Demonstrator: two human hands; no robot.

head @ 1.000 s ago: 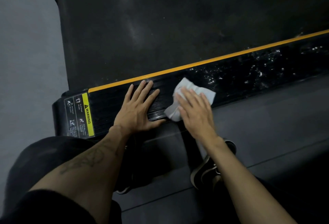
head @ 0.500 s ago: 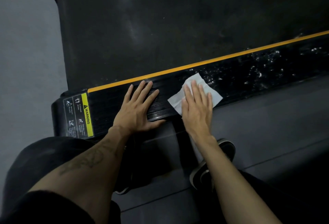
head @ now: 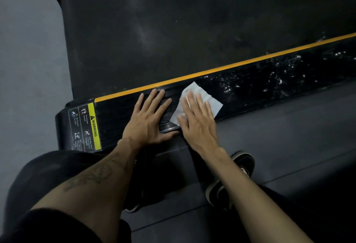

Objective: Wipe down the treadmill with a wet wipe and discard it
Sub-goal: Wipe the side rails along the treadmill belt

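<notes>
1. Treadmill side rail point(head: 260, 88), black and ribbed, runs from lower left to upper right beside the dark belt point(head: 173, 30), with an orange stripe point(head: 221, 68) along their shared edge.
2. Wet wipe point(head: 209, 96), white and opened flat, lies on the rail near its rear end.
3. Right hand point(head: 196, 119) presses flat on the wipe, fingers straight and slightly spread, covering its near half.
4. Left hand point(head: 150, 121) rests palm down on the bare rail just beside the wipe, fingers spread, gripping nothing.
5. Small bright wet specks dot the rail farther right.
6. Yellow warning label point(head: 84, 127) sits on the rail's end cap.
7. Black shoe point(head: 233, 177) stands on the dark floor point(head: 289, 136) below the right forearm.
</notes>
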